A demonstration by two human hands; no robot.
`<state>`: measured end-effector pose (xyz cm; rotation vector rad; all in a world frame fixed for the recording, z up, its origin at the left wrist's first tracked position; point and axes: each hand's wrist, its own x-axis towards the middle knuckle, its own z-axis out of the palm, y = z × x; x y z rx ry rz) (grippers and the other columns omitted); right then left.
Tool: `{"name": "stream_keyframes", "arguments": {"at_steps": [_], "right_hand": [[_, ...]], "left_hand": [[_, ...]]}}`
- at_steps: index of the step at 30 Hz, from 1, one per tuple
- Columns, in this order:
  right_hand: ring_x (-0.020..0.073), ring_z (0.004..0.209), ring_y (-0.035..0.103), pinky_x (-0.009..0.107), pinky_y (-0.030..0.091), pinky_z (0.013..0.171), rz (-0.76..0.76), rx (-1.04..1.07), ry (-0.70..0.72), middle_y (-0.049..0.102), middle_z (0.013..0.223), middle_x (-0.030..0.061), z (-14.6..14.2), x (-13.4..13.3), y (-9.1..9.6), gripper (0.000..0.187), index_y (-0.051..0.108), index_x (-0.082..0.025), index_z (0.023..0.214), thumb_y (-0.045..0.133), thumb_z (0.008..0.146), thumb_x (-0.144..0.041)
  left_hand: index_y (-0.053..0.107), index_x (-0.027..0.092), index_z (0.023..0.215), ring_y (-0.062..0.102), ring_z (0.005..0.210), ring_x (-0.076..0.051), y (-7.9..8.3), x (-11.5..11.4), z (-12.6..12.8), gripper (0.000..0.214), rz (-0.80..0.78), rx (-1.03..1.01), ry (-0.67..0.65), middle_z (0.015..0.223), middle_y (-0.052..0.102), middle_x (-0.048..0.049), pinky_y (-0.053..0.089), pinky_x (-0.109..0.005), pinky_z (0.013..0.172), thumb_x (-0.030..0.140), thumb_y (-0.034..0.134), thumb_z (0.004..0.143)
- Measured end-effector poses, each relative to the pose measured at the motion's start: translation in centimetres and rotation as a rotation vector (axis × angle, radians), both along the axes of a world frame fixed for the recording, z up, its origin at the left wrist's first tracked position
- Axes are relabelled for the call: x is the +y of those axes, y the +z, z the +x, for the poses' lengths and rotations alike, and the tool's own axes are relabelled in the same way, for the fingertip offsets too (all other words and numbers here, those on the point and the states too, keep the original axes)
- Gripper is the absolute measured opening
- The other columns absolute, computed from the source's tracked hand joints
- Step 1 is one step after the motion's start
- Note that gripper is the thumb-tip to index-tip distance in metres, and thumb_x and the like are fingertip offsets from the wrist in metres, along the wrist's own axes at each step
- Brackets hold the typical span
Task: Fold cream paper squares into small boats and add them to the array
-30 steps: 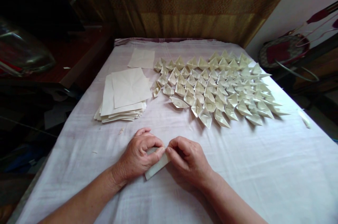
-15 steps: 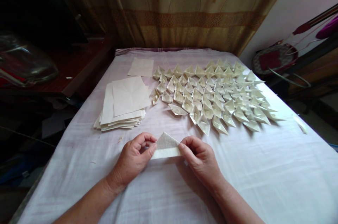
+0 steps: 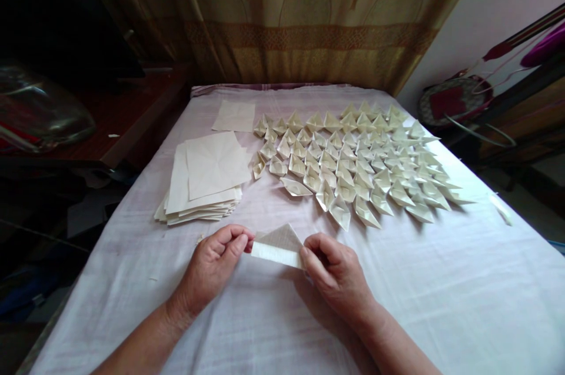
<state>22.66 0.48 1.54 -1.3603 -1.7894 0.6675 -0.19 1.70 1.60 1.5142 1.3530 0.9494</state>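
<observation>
A partly folded sheet of paper (image 3: 279, 245), with a triangular peak and a straight band along its lower edge, is held above the cloth between my hands. My left hand (image 3: 216, 263) pinches its left end between thumb and fingers. At the right end, my right hand (image 3: 335, 272) grips the paper with the thumb on top and the fingers curled. Beyond my hands, many folded paper boats (image 3: 348, 163) stand in close rows. To their left lies a stack of square paper sheets (image 3: 216, 166), the top ones showing crease lines.
A white cloth (image 3: 265, 328) covers the table. One loose paper sheet (image 3: 235, 115) lies behind the stack. A patterned curtain (image 3: 309, 33) hangs at the far edge. On the left stands a dark red table (image 3: 128, 133) with a clear plastic container (image 3: 48, 110); a bag (image 3: 454, 101) sits at right.
The folded paper has tilted, its right end now lower than its left. My left hand has shifted slightly left, its thumb now higher at the corner. The camera view has shifted slightly.
</observation>
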Motion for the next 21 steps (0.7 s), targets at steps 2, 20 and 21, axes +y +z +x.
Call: {"name": "stream_keyframes", "arguments": {"at_steps": [2, 20, 21], "right_hand": [[0.0080, 0.047, 0.044, 0.018, 0.034, 0.047, 0.013, 0.022, 0.019, 0.049, 0.054, -0.0047, 0.02, -0.01, 0.03, 0.023, 0.052, -0.020, 0.065, 0.051, 0.087, -0.021], [0.0081, 0.049, 0.043, 0.018, 0.034, 0.047, -0.072, 0.110, 0.102, 0.048, 0.055, -0.0047, -0.32, -0.47, -0.47, 0.022, 0.051, -0.020, 0.065, 0.050, 0.087, -0.023], [0.0081, 0.049, 0.043, 0.018, 0.034, 0.047, -0.070, 0.101, 0.096, 0.048, 0.055, -0.0047, -0.34, -0.46, -0.45, 0.022, 0.051, -0.020, 0.065, 0.050, 0.087, -0.023]], "left_hand": [[0.068, 0.018, 0.085, 0.065, 0.070, -0.013, 0.37, 0.28, -0.19, 0.025, -0.017, -0.079, -0.001, 0.072, 0.067, -0.0003, 0.051, -0.022, 0.066, 0.039, 0.056, 0.090], [0.068, 0.015, 0.085, 0.053, 0.044, -0.007, 0.09, -0.10, -0.38, 0.045, -0.512, -0.465, -0.127, 0.049, 0.058, 0.0041, 0.044, -0.015, 0.048, 0.058, 0.074, 0.075], [0.069, 0.015, 0.086, 0.053, 0.044, -0.007, 0.20, -0.09, -0.37, 0.046, -0.508, -0.452, -0.137, 0.047, 0.057, 0.0041, 0.043, -0.015, 0.047, 0.060, 0.073, 0.075]]}}
